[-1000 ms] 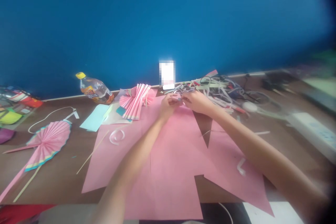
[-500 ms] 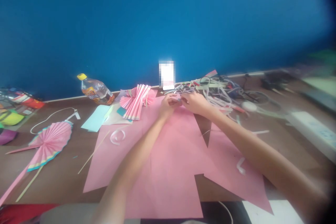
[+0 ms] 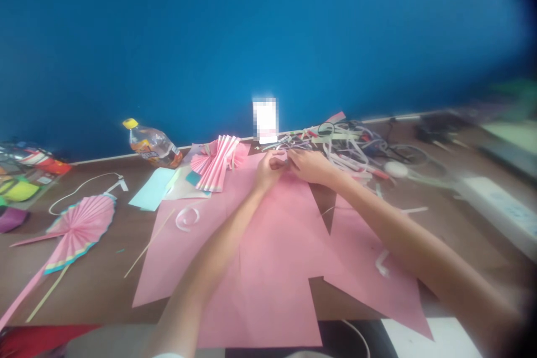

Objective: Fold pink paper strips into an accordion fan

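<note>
A large pink paper sheet (image 3: pixel 272 246) lies flat on the table, with other pink paper beside it. My left hand (image 3: pixel 271 168) and my right hand (image 3: pixel 308 165) meet at its far edge. The fingers of both are closed in a pinch, apparently on the paper's edge; the exact spot is partly hidden. A pleated pink paper fan (image 3: pixel 220 163) lies to the left of my left hand. Just beyond my right hand is a heap of paper strips (image 3: pixel 350 148).
An orange-labelled bottle (image 3: pixel 153 142) leans at the back left. Light blue paper (image 3: pixel 153 189) lies before it. Farther left is a pink fan with blue trim (image 3: pixel 81 229). A thin stick (image 3: pixel 149 243) crosses the sheet's left edge. A white power strip (image 3: pixel 501 210) is at right.
The fingers of both hands have shifted slightly at the sheet's far edge, and the small pink bit between them is now more hidden. The view has moved a little.
</note>
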The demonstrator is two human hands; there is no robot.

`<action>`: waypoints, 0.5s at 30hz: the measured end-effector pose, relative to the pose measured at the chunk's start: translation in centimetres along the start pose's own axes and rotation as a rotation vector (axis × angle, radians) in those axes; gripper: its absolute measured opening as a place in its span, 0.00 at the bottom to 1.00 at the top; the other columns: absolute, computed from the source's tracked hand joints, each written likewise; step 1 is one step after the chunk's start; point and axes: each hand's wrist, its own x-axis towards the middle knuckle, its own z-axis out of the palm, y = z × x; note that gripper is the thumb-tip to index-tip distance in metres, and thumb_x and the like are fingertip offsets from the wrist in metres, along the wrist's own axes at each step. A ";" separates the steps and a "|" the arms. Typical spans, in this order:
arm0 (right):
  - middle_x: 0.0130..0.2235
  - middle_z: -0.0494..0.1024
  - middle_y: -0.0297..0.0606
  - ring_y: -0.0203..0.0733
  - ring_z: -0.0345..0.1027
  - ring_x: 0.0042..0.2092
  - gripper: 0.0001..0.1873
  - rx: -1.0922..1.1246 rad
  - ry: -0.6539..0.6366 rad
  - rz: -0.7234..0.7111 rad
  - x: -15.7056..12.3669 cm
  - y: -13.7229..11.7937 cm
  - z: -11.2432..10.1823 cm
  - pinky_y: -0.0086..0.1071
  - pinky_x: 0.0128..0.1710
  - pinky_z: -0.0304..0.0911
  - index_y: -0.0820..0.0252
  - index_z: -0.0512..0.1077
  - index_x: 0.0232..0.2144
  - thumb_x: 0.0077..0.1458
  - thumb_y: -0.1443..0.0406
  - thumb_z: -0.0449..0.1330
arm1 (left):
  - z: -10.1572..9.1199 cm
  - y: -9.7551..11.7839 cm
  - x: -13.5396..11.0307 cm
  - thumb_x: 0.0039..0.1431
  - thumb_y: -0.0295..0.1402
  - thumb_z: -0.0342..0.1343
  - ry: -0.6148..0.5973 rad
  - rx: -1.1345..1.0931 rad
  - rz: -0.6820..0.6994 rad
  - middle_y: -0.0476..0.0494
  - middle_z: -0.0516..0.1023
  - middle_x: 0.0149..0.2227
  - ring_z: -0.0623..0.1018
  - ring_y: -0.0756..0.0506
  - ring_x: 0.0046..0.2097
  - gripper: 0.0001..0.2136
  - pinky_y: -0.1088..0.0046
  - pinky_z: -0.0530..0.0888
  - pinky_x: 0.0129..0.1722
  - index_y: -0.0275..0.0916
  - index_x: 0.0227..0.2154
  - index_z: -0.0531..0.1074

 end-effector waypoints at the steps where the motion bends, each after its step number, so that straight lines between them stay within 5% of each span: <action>1: 0.42 0.76 0.48 0.45 0.70 0.36 0.14 -0.004 -0.005 -0.004 0.0 0.1 0.0 0.32 0.29 0.48 0.64 0.67 0.43 0.63 0.65 0.44 | 0.0 0.0 0.0 0.46 0.34 0.67 -0.006 0.006 0.005 0.49 0.77 0.29 0.78 0.49 0.33 0.22 0.74 0.73 0.37 0.39 0.45 0.69; 15: 0.38 0.76 0.46 0.45 0.68 0.33 0.11 0.002 0.031 -0.012 0.1 1.1 1.0 0.33 0.27 0.46 0.63 0.65 0.42 0.62 0.64 0.46 | 0.1 0.1 0.2 0.46 0.33 0.67 -0.041 -0.043 -0.006 0.48 0.77 0.29 0.79 0.48 0.33 0.22 0.71 0.74 0.39 0.39 0.44 0.67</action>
